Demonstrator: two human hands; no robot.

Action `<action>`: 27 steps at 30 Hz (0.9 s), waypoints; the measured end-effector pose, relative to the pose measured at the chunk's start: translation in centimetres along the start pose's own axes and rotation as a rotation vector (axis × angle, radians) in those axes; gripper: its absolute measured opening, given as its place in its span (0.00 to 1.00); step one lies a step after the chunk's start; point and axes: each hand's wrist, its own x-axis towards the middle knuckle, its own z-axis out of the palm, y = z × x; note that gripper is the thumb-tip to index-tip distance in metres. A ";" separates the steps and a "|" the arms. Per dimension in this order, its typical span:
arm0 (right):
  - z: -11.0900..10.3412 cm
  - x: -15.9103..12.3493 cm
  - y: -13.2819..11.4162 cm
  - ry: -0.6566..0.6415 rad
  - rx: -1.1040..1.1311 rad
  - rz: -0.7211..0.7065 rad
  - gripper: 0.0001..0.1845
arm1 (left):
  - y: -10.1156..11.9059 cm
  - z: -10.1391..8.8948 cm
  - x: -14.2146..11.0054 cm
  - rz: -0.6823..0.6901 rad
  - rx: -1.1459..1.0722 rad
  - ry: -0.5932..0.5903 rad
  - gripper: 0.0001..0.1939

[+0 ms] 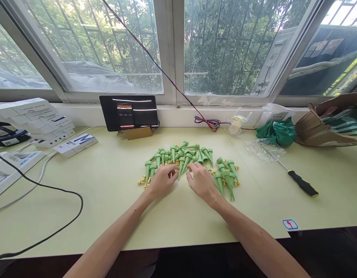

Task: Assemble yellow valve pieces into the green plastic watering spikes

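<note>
A pile of green plastic plant-watering spikes (227, 181) with ribbed caps lies on the table in front of me. Small yellow plastic valve pieces (142, 180) are scattered among and under them. At the pile's near edge, my left hand (162, 180) is loosely curled, thumb and forefinger apart, with nothing visible in it. My right hand (203, 182) faces it, fingers bent and apart from the thumb, next to the spikes. Some spike tips point toward me in the gap between both hands. Each hand's back hides part of the pile.
A tablet (143, 112) leans on a cardboard stand at the back. White boxes (41, 116) and a power strip (22, 162) are at left. To the right lie a screwdriver (302, 183), a green plastic bag (278, 131) and an open carton (311, 129).
</note>
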 end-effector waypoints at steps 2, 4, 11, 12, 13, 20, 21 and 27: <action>0.1 -0.1 -0.3 0.000 0.075 -0.082 0.06 | 0.0 0.3 0.0 0.006 0.010 -0.023 0.07; 0.4 -0.3 -0.6 -0.037 0.121 -0.133 0.06 | -0.1 0.5 -0.1 0.002 0.029 -0.045 0.07; 1.4 -0.6 -0.6 -0.134 0.121 -0.139 0.07 | -0.3 0.6 0.0 -0.045 0.086 -0.068 0.05; 1.4 -0.6 -0.5 -0.139 0.118 -0.129 0.06 | -0.3 0.6 0.0 -0.049 0.090 -0.071 0.05; 1.4 -0.6 -0.5 -0.142 0.114 -0.119 0.06 | -0.2 0.6 0.0 -0.051 0.093 -0.073 0.05; 1.0 -0.5 -0.4 -0.136 0.041 -0.091 0.07 | -0.1 1.0 -0.2 -0.059 0.115 -0.083 0.05; 1.0 -0.5 -0.4 -0.135 0.038 -0.092 0.07 | -0.1 1.0 -0.2 -0.064 0.123 -0.084 0.06; 1.2 -0.7 -0.3 -0.132 0.076 -0.106 0.06 | 0.1 1.2 -0.2 -0.118 0.166 -0.073 0.08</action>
